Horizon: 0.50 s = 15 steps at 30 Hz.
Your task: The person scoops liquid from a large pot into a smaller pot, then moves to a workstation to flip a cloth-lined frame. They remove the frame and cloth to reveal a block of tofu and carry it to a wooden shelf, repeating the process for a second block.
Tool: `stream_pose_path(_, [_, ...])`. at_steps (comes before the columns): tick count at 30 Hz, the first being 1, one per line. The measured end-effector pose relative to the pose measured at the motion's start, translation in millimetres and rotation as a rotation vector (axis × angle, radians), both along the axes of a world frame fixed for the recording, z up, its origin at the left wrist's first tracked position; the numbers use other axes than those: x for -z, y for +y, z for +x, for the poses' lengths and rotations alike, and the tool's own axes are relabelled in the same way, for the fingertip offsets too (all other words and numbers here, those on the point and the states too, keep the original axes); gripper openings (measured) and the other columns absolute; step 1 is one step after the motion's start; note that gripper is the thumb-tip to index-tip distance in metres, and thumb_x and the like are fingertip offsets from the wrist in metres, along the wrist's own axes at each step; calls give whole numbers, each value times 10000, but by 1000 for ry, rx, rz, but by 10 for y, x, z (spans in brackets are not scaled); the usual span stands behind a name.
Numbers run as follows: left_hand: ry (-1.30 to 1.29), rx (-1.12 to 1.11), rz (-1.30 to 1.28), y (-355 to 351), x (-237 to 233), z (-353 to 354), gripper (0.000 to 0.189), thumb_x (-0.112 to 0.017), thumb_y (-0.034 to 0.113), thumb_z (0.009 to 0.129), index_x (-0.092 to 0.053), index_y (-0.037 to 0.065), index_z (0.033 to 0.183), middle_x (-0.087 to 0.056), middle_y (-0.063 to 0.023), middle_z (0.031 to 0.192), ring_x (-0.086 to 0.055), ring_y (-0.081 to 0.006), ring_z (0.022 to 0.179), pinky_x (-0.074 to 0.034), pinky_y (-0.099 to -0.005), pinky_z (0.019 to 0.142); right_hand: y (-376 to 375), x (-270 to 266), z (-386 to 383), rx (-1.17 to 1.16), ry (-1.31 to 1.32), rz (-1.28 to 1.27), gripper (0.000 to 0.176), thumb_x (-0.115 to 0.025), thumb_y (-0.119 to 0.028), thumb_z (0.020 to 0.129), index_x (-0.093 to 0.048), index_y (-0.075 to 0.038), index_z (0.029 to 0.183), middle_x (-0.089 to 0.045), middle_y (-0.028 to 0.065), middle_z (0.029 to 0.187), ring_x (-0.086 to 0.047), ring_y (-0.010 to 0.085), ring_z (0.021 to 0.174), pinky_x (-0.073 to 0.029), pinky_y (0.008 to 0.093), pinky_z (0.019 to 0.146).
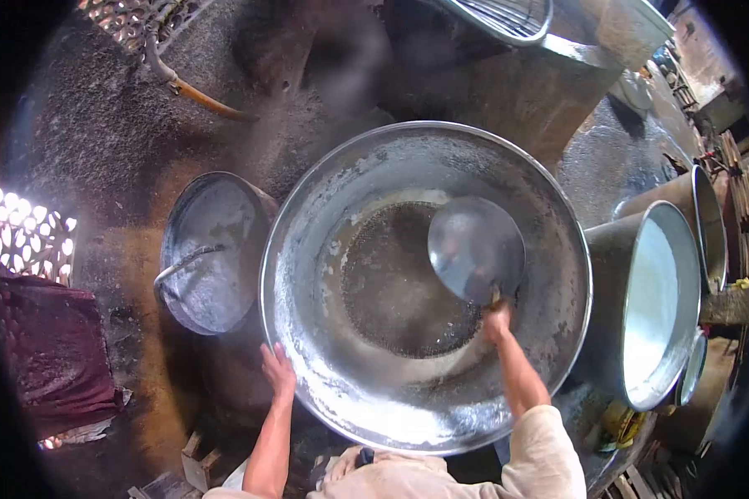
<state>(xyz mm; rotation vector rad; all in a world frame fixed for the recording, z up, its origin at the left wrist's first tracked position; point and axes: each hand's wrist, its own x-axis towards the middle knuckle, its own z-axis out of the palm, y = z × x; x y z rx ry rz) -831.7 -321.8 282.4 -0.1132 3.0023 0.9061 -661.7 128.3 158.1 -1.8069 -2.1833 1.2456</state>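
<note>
A very wide, round metal pan (308,208) fills the middle of the view. Its inside is streaked grey-white, with a dark, speckled round area at the bottom. My right hand (497,320) is wrapped round the short handle of a large round metal skimmer (474,245), whose broad disc is over the right half of the pan. Whether the disc has holes is too blurred to tell. At the pan's lower left rim, my left hand (280,372) rests with its fingers stretched out, holding nothing.
Left of the pan stands a metal bucket (212,287) with a bail handle. A tall metal vessel (659,303) with pale contents stands close on the right, another vessel (707,224) behind it. A dark red cloth (54,349) hangs far left. A hose (200,98) lies at upper left.
</note>
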Motion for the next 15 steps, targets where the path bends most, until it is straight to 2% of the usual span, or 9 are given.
stream_pose_path(1, [-59,-13,4,40,-84,-1,408,-402,322,898,-426,-45,1075,-548,-293,887,-525,-456,839,-400,-482,698,388,458,-16,-225,36,125,408,-549,-17,673,-434,90,1050,-594,150,778,-587,326,703,-477,395,652])
stream_pose_path(3, [-123,-32,-2,119,-144,-16,421,-397,328,900,-424,-45,1094,-545,-293,917,-525,-451,858,-405,-472,717,676,567,-363,-219,-164,417,490,-559,-23,674,-397,87,1123,-586,239,893,-583,395,789,-477,443,699])
stream_pose_path(6, [-117,-84,-21,89,-54,-7,464,-390,334,902,-412,-74,1122,-530,-309,968,-515,-450,903,-401,-457,763,882,558,-622,-360,-270,306,493,-559,-76,699,-390,87,1132,-559,285,920,-547,432,854,-457,486,711])
stream_pose_path(7, [-91,-79,-71,31,2,7,484,-389,334,903,-402,-93,1128,-522,-318,980,-506,-454,919,-396,-454,781,927,731,-662,-337,-350,217,538,-621,-126,658,-424,-17,1147,-579,220,946,-565,393,854,-469,438,735])
stream_pose_path(8, [-66,-76,-121,-11,49,28,504,-388,335,903,-392,-112,1135,-514,-328,993,-498,-457,935,-390,-450,798,926,951,-639,-352,-353,203,538,-621,-126,658,-424,-17,1147,-579,220,946,-565,393,854,-469,438,735])
stream_pose_path(10, [-50,-82,-203,-27,63,35,531,-389,331,903,-367,-139,1149,-501,-345,1001,-487,-463,953,-387,-445,806,785,1594,-396,-869,-370,400,478,-588,-168,707,-448,-33,1143,-597,213,900,-579,381,821,-483,411,717])
stream_pose_path(11, [-47,-71,-196,-7,40,28,530,-392,331,903,-369,-138,1148,-502,-344,1003,-489,-460,954,-388,-442,809,714,1987,-251,-793,-337,87,472,-583,-190,720,-456,-48,1152,-604,205,889,-585,373,818,-485,406,713])
stream_pose_path(13, [-40,-70,-194,45,-1,11,528,-394,331,902,-371,-137,1147,-503,-342,1006,-492,-457,956,-389,-439,812,387,2526,47,-749,-174,-276,453,-588,-227,746,-483,-51,1150,-602,178,880,-591,313,800,-482,377,696])
stream_pose_path(15, [-46,-102,-198,107,-29,5,525,-397,326,903,-374,-139,1143,-505,-342,1004,-498,-449,954,-391,-436,813,-109,3154,554,-756,176,-339,444,-586,-270,776,-502,-44,1148,-589,134,866,-580,231,778,-473,348,685])
